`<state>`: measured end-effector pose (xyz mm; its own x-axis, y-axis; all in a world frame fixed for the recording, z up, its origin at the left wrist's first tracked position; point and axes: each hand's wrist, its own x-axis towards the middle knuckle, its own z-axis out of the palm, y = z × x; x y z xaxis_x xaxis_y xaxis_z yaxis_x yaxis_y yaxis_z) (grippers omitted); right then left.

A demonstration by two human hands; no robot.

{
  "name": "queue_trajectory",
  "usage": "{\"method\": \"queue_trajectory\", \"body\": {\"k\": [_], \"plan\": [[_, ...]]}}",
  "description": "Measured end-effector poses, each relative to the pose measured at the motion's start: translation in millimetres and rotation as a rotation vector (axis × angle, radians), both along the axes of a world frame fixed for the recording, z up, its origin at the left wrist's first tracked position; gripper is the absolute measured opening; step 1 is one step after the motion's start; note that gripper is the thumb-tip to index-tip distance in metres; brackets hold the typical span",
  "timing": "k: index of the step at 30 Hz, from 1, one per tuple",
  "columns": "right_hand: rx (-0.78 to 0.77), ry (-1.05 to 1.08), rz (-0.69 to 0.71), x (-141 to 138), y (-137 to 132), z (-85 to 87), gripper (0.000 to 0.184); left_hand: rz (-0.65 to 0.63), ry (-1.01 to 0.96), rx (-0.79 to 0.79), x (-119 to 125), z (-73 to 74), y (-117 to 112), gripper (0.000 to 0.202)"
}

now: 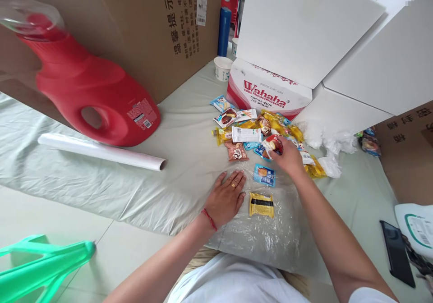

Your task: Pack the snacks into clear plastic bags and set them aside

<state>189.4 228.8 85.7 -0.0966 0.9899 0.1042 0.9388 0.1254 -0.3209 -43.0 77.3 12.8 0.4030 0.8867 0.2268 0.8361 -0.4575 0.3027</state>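
Note:
My left hand (226,197) lies flat, fingers out, on the edge of a sheet of clear plastic film (284,224). On the film are a yellow snack packet (261,204) with a dark stripe and a blue snack packet (264,175). My right hand (290,157) is closed on a red-and-white snack packet (273,144) at the front of a heap of wrapped snacks. In that heap I see a white packet (246,135), a brown packet (236,151) and several yellow ones (223,135). My right fingers partly hide the heap.
A white-and-red carton (267,91) stands behind the snacks. Left are a red detergent jug (98,95) and a film roll (101,152). Crumpled clear bags (333,143) lie to the right, with a phone (396,253) and white scale-like device (417,226) beyond. A green stool (43,267) is lower left.

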Motion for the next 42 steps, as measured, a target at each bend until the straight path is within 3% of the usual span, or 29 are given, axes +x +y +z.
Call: {"method": "queue_trajectory", "body": {"k": [4,6,9,11,14,16,18,21,23,27,30,33,37,42], "plan": [[0.032,0.565,-0.116,20,18,15.9,0.068,0.002,0.005,-0.001,0,0.8,0,0.05],[-0.014,0.857,-0.142,24,25,19.1,0.06,0.003,0.009,0.002,0,1.5,0,0.05],[-0.062,1.06,-0.137,24,34,17.3,0.046,-0.002,0.011,-0.002,0,2.4,0,0.05],[0.025,0.957,-0.107,22,39,14.7,0.047,-0.003,0.015,-0.009,0,2.6,0,0.05],[0.277,0.533,-0.059,18,40,14.6,0.055,0.0,0.023,-0.016,0,2.6,0,0.051],[0.328,0.349,-0.043,18,34,16.1,0.049,0.0,0.022,-0.018,0,2.5,1,0.051],[0.165,0.337,0.008,18,22,15.2,0.037,0.002,0.02,-0.015,1,2.5,1,0.051],[-0.245,0.294,0.117,20,2,5.1,0.027,0.006,0.02,-0.012,1,2.5,0,0.051],[-0.376,0.214,0.131,22,-7,-5.1,0.023,0.006,0.019,-0.012,0,2.6,0,0.051],[-0.302,0.214,0.102,24,-15,-21.0,0.036,-0.001,0.022,-0.029,0,2.8,1,0.051],[-0.216,0.197,0.195,21,-16,-26.9,0.043,0.002,0.026,-0.026,0,2.7,1,0.051],[-0.106,-0.013,0.278,12,-15,-33.1,0.041,0.003,0.028,-0.009,0,2.6,0,0.051],[-0.036,-0.225,0.197,-4,-12,-43.3,0.057,0.004,0.027,-0.015,0,3.1,0,0.05],[-0.033,-0.326,0.182,-21,-11,-40.9,0.045,0.0,0.025,-0.035,0,3.8,1,0.05]]}}
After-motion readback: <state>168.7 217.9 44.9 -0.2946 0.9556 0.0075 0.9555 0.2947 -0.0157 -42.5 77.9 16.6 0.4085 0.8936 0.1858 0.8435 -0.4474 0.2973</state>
